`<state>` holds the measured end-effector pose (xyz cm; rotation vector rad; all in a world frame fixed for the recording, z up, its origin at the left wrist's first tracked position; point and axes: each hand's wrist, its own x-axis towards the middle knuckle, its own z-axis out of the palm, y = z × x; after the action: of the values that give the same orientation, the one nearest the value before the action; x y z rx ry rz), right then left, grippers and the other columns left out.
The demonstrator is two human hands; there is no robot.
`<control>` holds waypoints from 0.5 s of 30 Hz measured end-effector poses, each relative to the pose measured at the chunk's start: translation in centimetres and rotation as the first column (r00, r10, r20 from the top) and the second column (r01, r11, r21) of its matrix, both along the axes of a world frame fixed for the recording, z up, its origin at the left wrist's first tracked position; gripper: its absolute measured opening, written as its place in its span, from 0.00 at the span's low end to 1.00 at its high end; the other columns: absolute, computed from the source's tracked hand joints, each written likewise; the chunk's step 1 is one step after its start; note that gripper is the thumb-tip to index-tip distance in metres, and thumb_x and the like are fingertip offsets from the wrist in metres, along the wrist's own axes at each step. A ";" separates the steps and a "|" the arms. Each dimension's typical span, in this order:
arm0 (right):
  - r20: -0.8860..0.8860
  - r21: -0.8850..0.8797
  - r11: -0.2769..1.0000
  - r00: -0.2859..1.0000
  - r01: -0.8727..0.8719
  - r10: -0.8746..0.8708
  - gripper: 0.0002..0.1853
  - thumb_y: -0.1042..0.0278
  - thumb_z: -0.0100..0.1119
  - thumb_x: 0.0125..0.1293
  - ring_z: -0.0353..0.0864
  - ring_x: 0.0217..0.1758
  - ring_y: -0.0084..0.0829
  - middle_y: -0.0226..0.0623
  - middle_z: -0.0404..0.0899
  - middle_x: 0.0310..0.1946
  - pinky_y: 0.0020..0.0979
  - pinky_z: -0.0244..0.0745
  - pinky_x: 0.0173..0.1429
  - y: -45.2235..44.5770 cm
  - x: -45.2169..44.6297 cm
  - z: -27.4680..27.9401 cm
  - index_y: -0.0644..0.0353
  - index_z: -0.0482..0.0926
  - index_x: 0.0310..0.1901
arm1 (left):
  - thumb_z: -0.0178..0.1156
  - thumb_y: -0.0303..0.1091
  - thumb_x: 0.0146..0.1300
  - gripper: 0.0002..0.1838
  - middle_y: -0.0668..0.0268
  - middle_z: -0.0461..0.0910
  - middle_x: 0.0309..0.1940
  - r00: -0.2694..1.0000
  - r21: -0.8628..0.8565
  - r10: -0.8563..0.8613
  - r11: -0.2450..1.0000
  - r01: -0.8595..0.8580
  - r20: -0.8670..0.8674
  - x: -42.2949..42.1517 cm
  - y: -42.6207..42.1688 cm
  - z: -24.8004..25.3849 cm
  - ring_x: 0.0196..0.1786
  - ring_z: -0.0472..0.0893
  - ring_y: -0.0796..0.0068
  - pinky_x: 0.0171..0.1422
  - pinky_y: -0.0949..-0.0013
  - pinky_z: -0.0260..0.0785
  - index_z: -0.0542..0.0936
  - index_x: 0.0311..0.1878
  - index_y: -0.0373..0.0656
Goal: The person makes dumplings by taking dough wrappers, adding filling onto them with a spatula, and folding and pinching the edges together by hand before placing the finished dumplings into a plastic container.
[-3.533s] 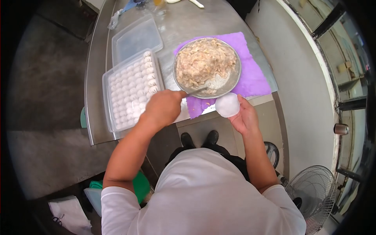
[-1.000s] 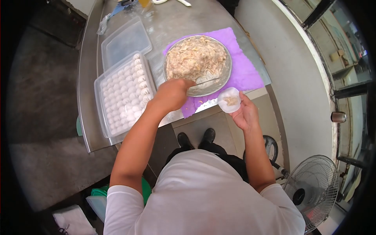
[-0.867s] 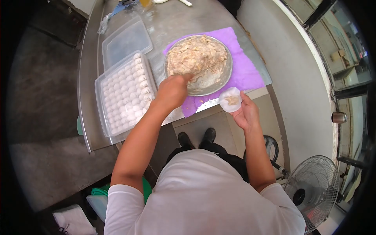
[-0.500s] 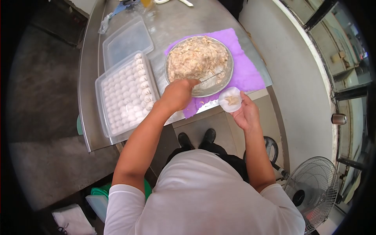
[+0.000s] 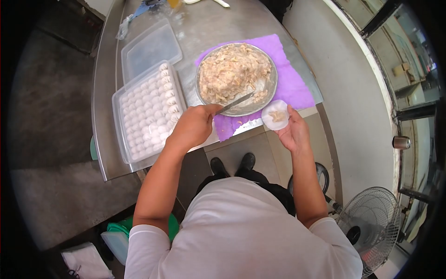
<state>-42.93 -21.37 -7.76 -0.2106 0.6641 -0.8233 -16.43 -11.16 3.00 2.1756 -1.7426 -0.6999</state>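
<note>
My left hand is closed round the handle of a narrow metal knife; its fingers hide the handle. The blade reaches over the near side of a round metal bowl, close to the pale, chunky filling heaped inside. My right hand holds a round white dough wrapper by its right edge, just off the bowl's near right rim. A small dab of filling lies on the wrapper's middle. Left of the bowl, a clear plastic tray holds rows of white pleated dumplings.
A purple cloth lies under the bowl on the steel table. Behind the tray is a clear plastic lid. A standing fan is at the lower right, and a wall runs along the right side.
My left hand has drawn back to the left and toward my body, with the knife swinging along. My right hand and the wrapper have risen slightly.
</note>
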 end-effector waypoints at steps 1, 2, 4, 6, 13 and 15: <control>-0.003 -0.004 1.000 1.000 0.002 -0.002 0.20 0.59 0.46 0.81 0.81 0.62 0.43 0.47 0.79 0.58 0.48 0.76 0.67 0.0 0.0 0.0 0.68 0.71 0.61 | 0.54 0.21 0.67 0.17 0.47 0.85 0.47 0.998 -0.018 0.011 1.000 -0.012 -0.066 0.1 0.0 0.3 0.50 0.84 0.45 0.56 0.54 0.76 0.84 0.56 0.40; -0.005 -0.003 1.000 1.000 0.000 0.000 0.20 0.59 0.46 0.81 0.81 0.62 0.43 0.47 0.79 0.58 0.48 0.76 0.67 0.0 0.0 0.0 0.68 0.71 0.61 | 0.54 0.21 0.67 0.17 0.47 0.85 0.47 0.998 -0.017 0.013 1.000 -0.014 -0.069 -0.2 -0.2 0.1 0.50 0.84 0.45 0.56 0.54 0.76 0.84 0.56 0.40; 0.006 0.017 1.000 1.000 -0.001 0.001 0.20 0.60 0.47 0.80 0.81 0.61 0.43 0.47 0.79 0.58 0.49 0.76 0.68 0.0 0.2 0.0 0.68 0.71 0.61 | 0.54 0.22 0.68 0.17 0.47 0.85 0.46 1.000 -0.081 0.022 0.996 -0.023 -0.017 -1.3 -1.0 -0.5 0.50 0.84 0.45 0.56 0.54 0.76 0.84 0.56 0.40; 0.012 0.018 1.000 1.000 -0.005 0.005 0.20 0.59 0.46 0.80 0.81 0.62 0.43 0.47 0.79 0.58 0.49 0.76 0.68 0.0 0.5 -0.2 0.68 0.71 0.62 | 0.54 0.22 0.68 0.17 0.47 0.85 0.46 0.999 -0.061 -0.044 0.997 0.044 -0.002 -1.7 -1.1 -1.5 0.50 0.84 0.45 0.56 0.54 0.76 0.84 0.56 0.40; 0.011 0.008 1.000 1.000 0.003 -0.003 0.22 0.60 0.44 0.81 0.78 0.65 0.45 0.48 0.77 0.62 0.49 0.74 0.69 -0.3 1.2 1.2 0.70 0.68 0.65 | 0.54 0.21 0.68 0.17 0.45 0.85 0.45 0.980 -0.088 -0.095 0.993 0.081 -0.176 -1.5 -0.2 -2.2 0.47 0.85 0.46 0.53 0.55 0.77 0.82 0.58 0.38; 0.043 -0.009 1.000 0.999 -0.005 0.005 0.22 0.60 0.43 0.81 0.77 0.66 0.45 0.49 0.75 0.63 0.49 0.73 0.70 -0.5 1.4 1.4 0.70 0.68 0.66 | 0.55 0.20 0.67 0.18 0.47 0.85 0.43 0.963 -0.071 -0.059 0.997 0.042 -0.265 -2.2 0.5 -1.4 0.45 0.84 0.47 0.51 0.55 0.77 0.83 0.58 0.40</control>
<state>-41.56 -21.91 -6.37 -0.2018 0.6196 -0.8239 -18.59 -10.69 1.64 1.8990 -1.6610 -0.8906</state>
